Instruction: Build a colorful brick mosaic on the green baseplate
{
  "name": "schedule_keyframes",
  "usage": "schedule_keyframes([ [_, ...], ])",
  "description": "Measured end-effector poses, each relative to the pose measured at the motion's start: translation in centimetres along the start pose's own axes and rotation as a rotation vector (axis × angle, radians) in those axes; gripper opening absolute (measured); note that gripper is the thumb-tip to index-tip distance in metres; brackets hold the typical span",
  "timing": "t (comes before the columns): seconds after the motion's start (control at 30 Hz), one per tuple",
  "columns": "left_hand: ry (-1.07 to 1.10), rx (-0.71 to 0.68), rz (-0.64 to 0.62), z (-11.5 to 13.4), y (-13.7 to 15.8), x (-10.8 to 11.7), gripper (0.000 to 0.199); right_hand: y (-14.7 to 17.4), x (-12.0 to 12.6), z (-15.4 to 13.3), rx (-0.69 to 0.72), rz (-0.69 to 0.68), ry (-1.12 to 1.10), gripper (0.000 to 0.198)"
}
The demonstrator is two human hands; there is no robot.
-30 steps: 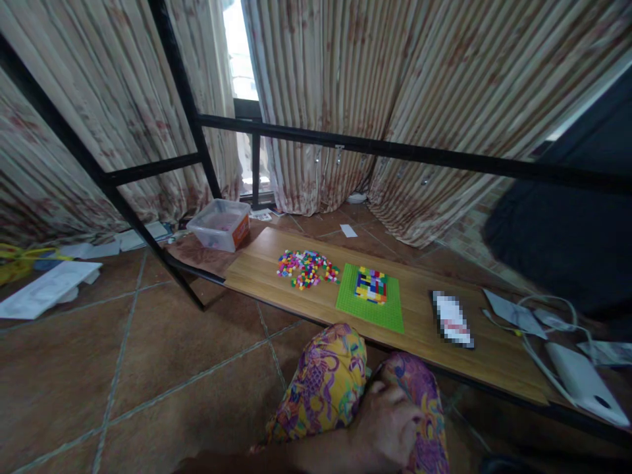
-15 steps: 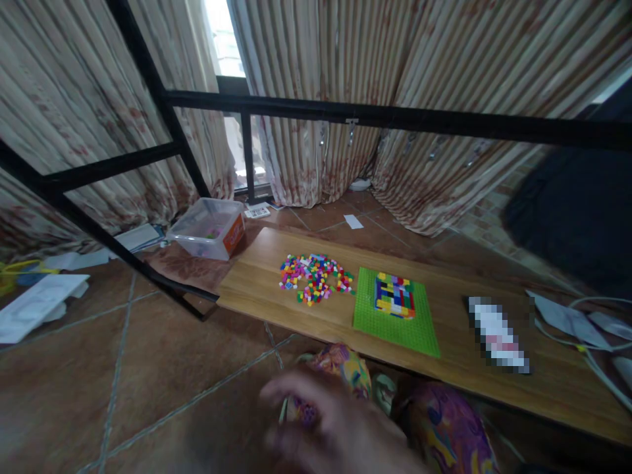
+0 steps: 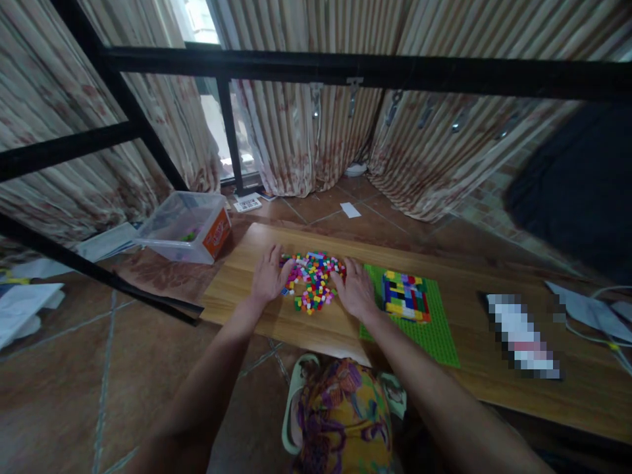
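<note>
A loose heap of small multicoloured building bricks (image 3: 313, 280) lies on the low wooden bench (image 3: 241, 276). At the heap's left edge rests my left hand (image 3: 270, 275), fingers stretched out and holding nothing. My right hand (image 3: 353, 286) lies along the heap's right edge, its fingers also extended, with no brick visibly gripped. Just right of that hand is a green studded baseplate (image 3: 439, 342), partly covered by my right forearm. On the baseplate sits a built block of bricks (image 3: 407, 296) in yellow, blue, white and red.
A clear plastic box (image 3: 182, 230) with an orange label and a few bricks inside stands on the floor at left. A pixelated flat object (image 3: 523, 336) lies on the bench at right. Black metal bars (image 3: 345, 69) cross above. Papers and cables lie around.
A blurred hand was low over my knees before; now both hands are at the brick heap, one on each side. The view has shifted, and my knees sit closer together.
</note>
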State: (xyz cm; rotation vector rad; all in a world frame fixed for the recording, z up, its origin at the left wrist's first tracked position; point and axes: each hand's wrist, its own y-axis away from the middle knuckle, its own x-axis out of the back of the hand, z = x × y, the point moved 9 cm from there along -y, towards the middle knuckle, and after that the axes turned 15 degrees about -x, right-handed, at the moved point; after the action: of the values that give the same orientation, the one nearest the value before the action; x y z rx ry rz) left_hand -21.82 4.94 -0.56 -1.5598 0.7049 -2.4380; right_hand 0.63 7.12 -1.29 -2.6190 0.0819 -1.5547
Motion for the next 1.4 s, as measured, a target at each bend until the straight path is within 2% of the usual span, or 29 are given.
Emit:
schedule_keyframes([
  [0.17,0.022,-0.103,-0.086,1.9,-1.8,-1.6,0.056,-0.1,-1.2,-1.5,0.026,0.004,-0.060,0.060],
  [0.3,0.088,-0.124,-0.050,3.3,-1.5,-1.3,0.052,0.9,-2.0,-2.8,0.031,0.011,-0.180,0.062],
  [0.43,0.156,-0.070,0.012,4.1,-0.9,-0.8,0.047,1.4,-1.6,-3.5,0.015,0.035,-0.305,0.056],
  [0.53,0.217,0.014,0.070,3.8,-0.3,-0.4,0.046,0.0,-0.7,-3.9,0.016,0.047,-0.276,0.046],
  [0.63,0.302,0.111,0.156,2.8,0.3,0.2,0.047,-3.0,-0.6,-5.0,0.044,0.006,-0.138,0.038],
  [0.73,0.376,0.174,0.234,1.7,0.8,0.6,0.047,-5.8,-2.2,-6.9,0.160,-0.131,0.030,0.035],
  [0.83,0.410,0.203,0.262,1.1,1.0,0.6,0.047,-7.1,-4.0,-8.2,0.259,-0.253,0.137,0.034],
  [0.93,0.423,0.209,0.261,1.1,0.9,0.5,0.046,-7.5,-4.6,-8.5,0.277,-0.283,0.150,0.030],
  [1.17,0.423,0.206,0.239,1.3,0.7,0.5,0.046,-7.2,-4.0,-8.0,0.205,-0.303,0.079,0.019],
  [1.4,0.405,0.217,0.225,1.1,0.8,0.2,0.044,-6.8,-3.8,-7.5,0.194,-0.297,0.052,0.017],
])
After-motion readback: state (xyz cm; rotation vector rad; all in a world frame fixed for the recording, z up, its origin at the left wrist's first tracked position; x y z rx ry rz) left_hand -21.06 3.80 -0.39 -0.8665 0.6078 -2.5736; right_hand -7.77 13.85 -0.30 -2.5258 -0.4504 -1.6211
